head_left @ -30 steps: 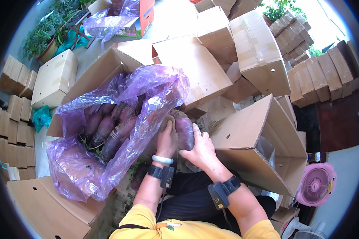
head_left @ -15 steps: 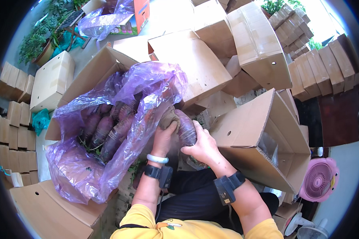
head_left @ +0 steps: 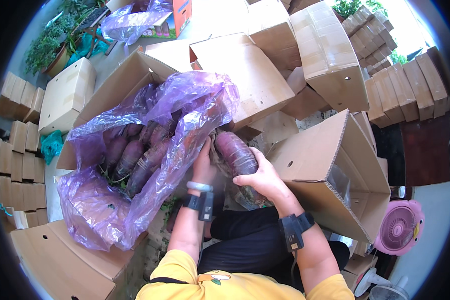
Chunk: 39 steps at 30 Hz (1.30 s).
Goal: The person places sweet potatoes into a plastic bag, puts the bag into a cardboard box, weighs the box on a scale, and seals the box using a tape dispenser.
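A large purple radish (head_left: 235,154) is gripped at its lower right end by my right hand (head_left: 259,177), its thumb and fingers around the skin. Close to the radish's left side is my left hand (head_left: 204,162), closed on a brownish rag (head_left: 216,151) that is partly hidden and blurred. To the left, several more purple radishes (head_left: 130,159) lie in a thin purple plastic bag (head_left: 92,210). That bag lines a cardboard box (head_left: 107,92) and hangs over its near edge.
An open cardboard box (head_left: 312,152) stands on its side at the right, with a pink fan (head_left: 398,227) beyond it. Other cartons (head_left: 242,75) crowd the far side. Stacked boxes (head_left: 25,162) and potted plants (head_left: 50,52) are at the left.
My right hand and the radish have shifted right, and more of the radish's length shows. My left hand and the rag no longer cover its upper left end.
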Each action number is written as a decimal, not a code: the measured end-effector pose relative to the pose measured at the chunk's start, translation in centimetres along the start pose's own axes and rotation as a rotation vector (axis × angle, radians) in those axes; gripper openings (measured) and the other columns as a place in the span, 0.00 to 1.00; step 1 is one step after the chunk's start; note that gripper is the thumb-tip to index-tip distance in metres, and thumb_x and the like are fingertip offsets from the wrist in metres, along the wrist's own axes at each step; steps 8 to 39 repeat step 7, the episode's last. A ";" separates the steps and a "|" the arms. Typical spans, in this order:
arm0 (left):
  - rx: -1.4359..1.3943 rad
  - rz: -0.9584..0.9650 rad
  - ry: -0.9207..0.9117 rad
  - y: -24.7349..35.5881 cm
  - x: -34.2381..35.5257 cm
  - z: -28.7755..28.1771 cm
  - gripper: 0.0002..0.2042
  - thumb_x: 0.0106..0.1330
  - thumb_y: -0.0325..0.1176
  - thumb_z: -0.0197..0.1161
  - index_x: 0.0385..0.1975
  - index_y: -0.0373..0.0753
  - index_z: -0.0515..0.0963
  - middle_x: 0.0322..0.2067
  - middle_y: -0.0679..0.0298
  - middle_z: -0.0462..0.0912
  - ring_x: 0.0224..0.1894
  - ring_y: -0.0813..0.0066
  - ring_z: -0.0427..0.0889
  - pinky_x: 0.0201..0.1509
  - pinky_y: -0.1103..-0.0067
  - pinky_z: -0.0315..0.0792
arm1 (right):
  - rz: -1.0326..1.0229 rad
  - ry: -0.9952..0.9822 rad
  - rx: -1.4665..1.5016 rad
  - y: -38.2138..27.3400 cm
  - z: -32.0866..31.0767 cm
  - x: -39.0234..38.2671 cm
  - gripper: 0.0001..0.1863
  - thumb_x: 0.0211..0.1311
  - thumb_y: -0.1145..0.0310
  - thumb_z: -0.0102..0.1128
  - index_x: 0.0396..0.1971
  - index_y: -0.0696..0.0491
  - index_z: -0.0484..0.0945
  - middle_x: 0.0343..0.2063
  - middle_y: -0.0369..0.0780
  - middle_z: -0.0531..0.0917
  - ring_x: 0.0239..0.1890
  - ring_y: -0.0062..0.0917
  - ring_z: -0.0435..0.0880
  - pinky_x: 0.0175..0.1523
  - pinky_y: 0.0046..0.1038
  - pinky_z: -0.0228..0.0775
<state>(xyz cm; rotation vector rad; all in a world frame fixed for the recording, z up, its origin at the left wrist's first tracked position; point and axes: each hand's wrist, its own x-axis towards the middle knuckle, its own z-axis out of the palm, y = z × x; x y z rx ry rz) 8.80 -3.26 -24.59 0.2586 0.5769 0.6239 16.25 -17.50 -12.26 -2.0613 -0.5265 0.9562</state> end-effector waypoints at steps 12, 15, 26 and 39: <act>0.559 0.332 -0.158 -0.9 -0.3 -2.3 0.20 0.66 0.30 0.59 0.58 0.39 0.68 0.55 0.60 0.72 0.54 0.69 0.71 0.62 0.76 0.61 | 0.145 -0.181 0.362 -1.6 1.0 -0.5 0.51 0.38 0.69 0.72 0.65 0.60 0.54 0.49 0.46 0.74 0.49 0.27 0.74 0.56 0.27 0.66; 0.559 0.332 -0.158 -0.9 -0.3 -2.3 0.20 0.66 0.30 0.59 0.58 0.39 0.68 0.55 0.60 0.72 0.54 0.69 0.71 0.62 0.76 0.61 | 0.145 -0.181 0.362 -1.6 1.0 -0.5 0.51 0.38 0.69 0.72 0.65 0.60 0.54 0.49 0.46 0.74 0.49 0.27 0.74 0.56 0.27 0.66; 0.559 0.332 -0.158 -0.9 -0.3 -2.3 0.20 0.66 0.30 0.59 0.58 0.39 0.68 0.55 0.60 0.72 0.54 0.69 0.71 0.62 0.76 0.61 | 0.145 -0.181 0.362 -1.6 1.0 -0.5 0.51 0.38 0.69 0.72 0.65 0.60 0.54 0.49 0.46 0.74 0.49 0.27 0.74 0.56 0.27 0.66; 0.559 0.332 -0.158 -0.9 -0.3 -2.3 0.20 0.66 0.30 0.59 0.58 0.39 0.68 0.55 0.60 0.72 0.54 0.69 0.71 0.62 0.76 0.61 | 0.145 -0.181 0.362 -1.6 1.0 -0.5 0.51 0.38 0.69 0.72 0.65 0.60 0.54 0.49 0.46 0.74 0.49 0.27 0.74 0.56 0.27 0.66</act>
